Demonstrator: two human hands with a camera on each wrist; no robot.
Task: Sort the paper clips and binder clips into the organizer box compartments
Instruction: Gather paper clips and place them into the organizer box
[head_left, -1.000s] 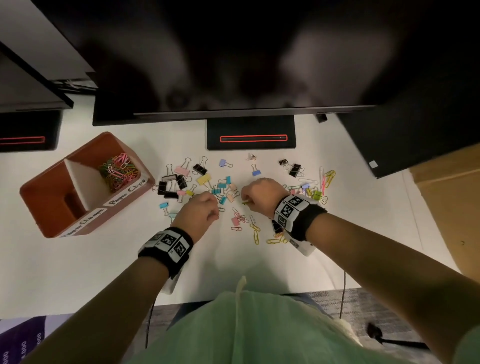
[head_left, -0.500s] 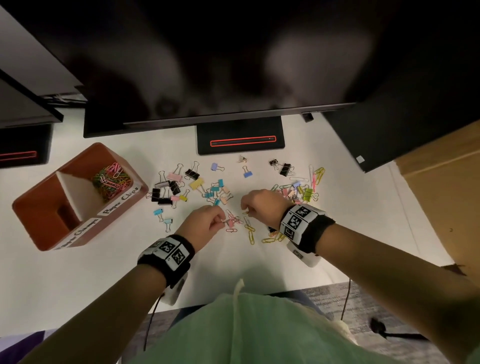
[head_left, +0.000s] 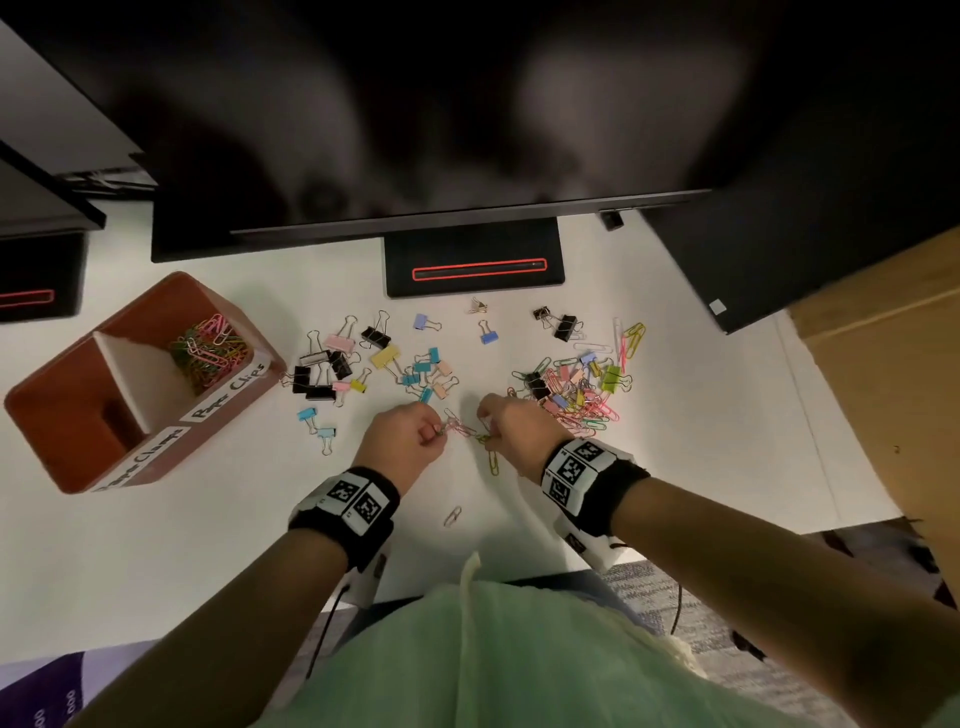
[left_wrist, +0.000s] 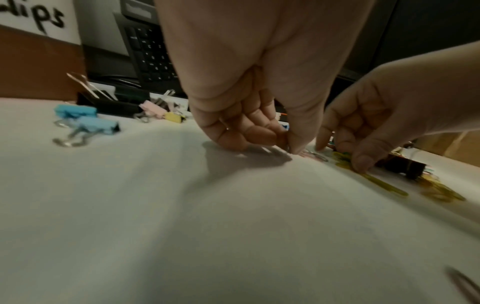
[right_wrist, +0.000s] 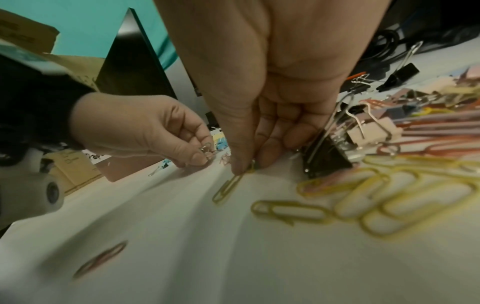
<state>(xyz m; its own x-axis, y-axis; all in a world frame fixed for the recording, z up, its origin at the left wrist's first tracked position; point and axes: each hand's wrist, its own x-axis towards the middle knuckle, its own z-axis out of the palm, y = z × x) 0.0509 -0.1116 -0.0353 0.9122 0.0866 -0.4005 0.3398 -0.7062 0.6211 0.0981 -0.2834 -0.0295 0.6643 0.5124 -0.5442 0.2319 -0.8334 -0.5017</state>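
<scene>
On the white table my left hand (head_left: 435, 430) pinches a small paper clip (right_wrist: 206, 149) between thumb and fingertips, also seen as the left hand (left_wrist: 287, 145). Close beside it, my right hand (head_left: 485, 434) pinches one end of an olive-yellow paper clip (right_wrist: 250, 165), touching the table. Pink paper clips (head_left: 460, 427) lie between the two hands. Another yellow paper clip (head_left: 492, 462) lies just in front. Loose binder clips (head_left: 332, 369) sit to the left, and a mixed pile of clips (head_left: 582, 395) to the right. The brown organizer box (head_left: 52, 431) stands far left, with paper clips (head_left: 208, 348) in its back compartment.
A monitor stand base (head_left: 472, 260) and a dark screen overhang the back of the table. A cardboard box (head_left: 883, 389) stands at the right. One pink paper clip (head_left: 452, 516) lies alone near the front edge. A black binder clip (right_wrist: 327, 156) sits right beside my right fingers.
Both hands have slid a little toward me, off the binder clips and onto the loose paper clips. A lone pink paper clip now shows near the front edge.
</scene>
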